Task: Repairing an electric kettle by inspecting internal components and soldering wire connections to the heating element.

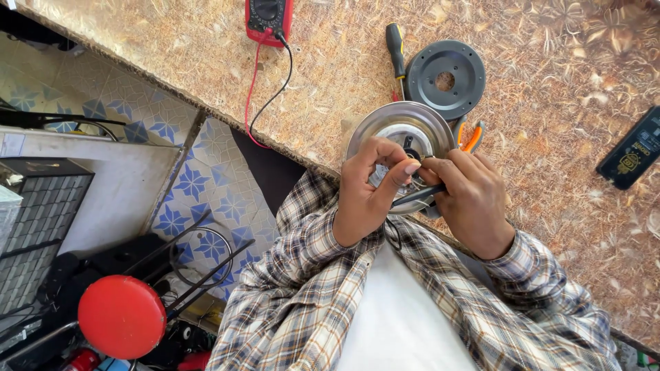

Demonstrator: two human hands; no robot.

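Left hand [371, 189]: your fingers pinch the round metal base [402, 130].
Right hand [467, 196]: closed around a dark tool [412, 197] (orange-handled pliers [473, 137] just beside).

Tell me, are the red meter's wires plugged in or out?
Plugged in: the red lead and black lead both run from the red meter.

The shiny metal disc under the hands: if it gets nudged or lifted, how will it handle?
The shiny metal disc looks rigid, probably sheet metal, so unlikely to flex. Its polished, curved rim may be slippery. It sits at the table edge with the left hand and right hand on it, so a push could tip it off.
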